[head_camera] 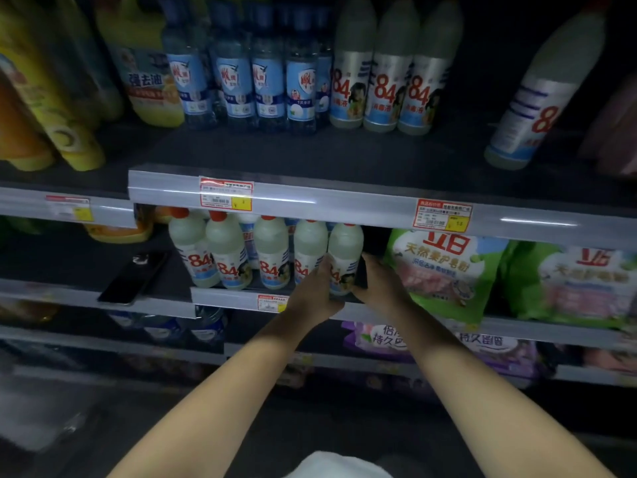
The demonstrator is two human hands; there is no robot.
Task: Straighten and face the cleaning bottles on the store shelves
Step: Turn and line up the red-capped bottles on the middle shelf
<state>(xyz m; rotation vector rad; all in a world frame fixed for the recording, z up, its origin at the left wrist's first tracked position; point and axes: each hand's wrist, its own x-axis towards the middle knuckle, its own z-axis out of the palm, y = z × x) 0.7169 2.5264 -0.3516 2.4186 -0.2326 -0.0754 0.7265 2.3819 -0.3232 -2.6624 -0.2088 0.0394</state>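
While both hands clasp it, the left hand (315,291) and right hand (377,284) curled around its lower body, the pale translucent plastic bottle with an orange cap and "84" label (344,257) stands rightmost in its row on the dark middle shelf (220,294). Full of liquid, it likely feels weighty, rigid and smooth, so gripping low on the label suits turning it. Aisle lighting is dim; green detergent bags (444,270) crowd just beside.
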